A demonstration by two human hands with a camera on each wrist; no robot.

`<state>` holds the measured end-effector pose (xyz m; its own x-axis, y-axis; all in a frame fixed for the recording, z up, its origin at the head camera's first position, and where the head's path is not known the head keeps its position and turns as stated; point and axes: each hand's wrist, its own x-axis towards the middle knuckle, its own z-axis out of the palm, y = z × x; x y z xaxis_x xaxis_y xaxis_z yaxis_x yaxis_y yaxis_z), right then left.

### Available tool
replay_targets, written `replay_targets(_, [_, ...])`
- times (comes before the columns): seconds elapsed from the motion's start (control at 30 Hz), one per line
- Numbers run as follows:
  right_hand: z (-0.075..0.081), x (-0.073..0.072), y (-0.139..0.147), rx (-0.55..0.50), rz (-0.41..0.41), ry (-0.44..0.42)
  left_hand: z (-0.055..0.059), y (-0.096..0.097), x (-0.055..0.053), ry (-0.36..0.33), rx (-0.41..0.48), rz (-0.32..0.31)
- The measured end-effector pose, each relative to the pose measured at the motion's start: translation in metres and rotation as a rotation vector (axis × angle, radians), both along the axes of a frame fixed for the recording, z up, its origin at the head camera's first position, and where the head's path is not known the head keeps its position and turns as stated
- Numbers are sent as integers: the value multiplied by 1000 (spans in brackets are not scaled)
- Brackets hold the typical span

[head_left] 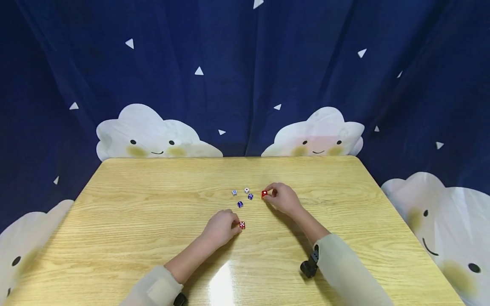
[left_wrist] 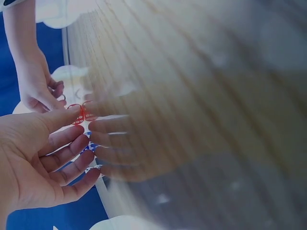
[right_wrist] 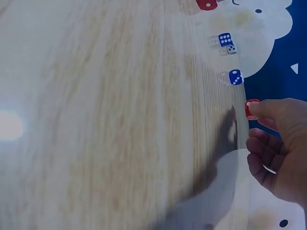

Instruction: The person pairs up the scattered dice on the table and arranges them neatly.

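Observation:
Near the middle of the wooden table, my left hand [head_left: 221,228] pinches a red die with white pips [head_left: 242,225] between thumb and index finger; in the left wrist view the thumb partly covers this red die [left_wrist: 78,116]. Farther back and to the right, my right hand [head_left: 284,198] holds a second red die [head_left: 264,194] with thumb and index finger, its other fingers loosely curled. Between the hands lie two blue dice, one nearer [head_left: 240,204] and one farther [head_left: 250,196]. Just behind them are two white dice, a left one [head_left: 235,192] and a right one [head_left: 246,190].
The light wood table [head_left: 134,221] has a glossy surface that reflects the hands and dice. A dark blue curtain [head_left: 237,55] with white triangles and smiling clouds hangs behind and beside it. A small black camera [head_left: 308,267] is strapped at the right wrist.

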<state>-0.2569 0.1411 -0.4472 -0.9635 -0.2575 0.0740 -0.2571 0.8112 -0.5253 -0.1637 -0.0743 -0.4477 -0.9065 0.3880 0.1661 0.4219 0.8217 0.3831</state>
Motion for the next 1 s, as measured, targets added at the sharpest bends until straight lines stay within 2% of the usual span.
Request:
replay_targets(0.1, [2, 4, 0, -3, 13, 6, -1, -1, 0, 14, 11, -15])
replay_targets(0.2, [4, 9, -1, -1, 28, 11, -1, 0, 0, -2, -1, 2])
replay_targets(0.23, [5, 11, -1, -2, 31, 15, 4, 1, 2, -28, -9, 16])
replay_targets(0.47, [7, 18, -1, 6, 38, 30, 5, 3, 1, -22, -54, 19])
replay_targets(0.67, [8, 22, 0, 23, 55, 44, 6, 3, 2, -18, -37, 21])
replay_targets(1.0, [13, 34, -2, 47, 131, 83, 5, 3, 1, -25, -37, 24])
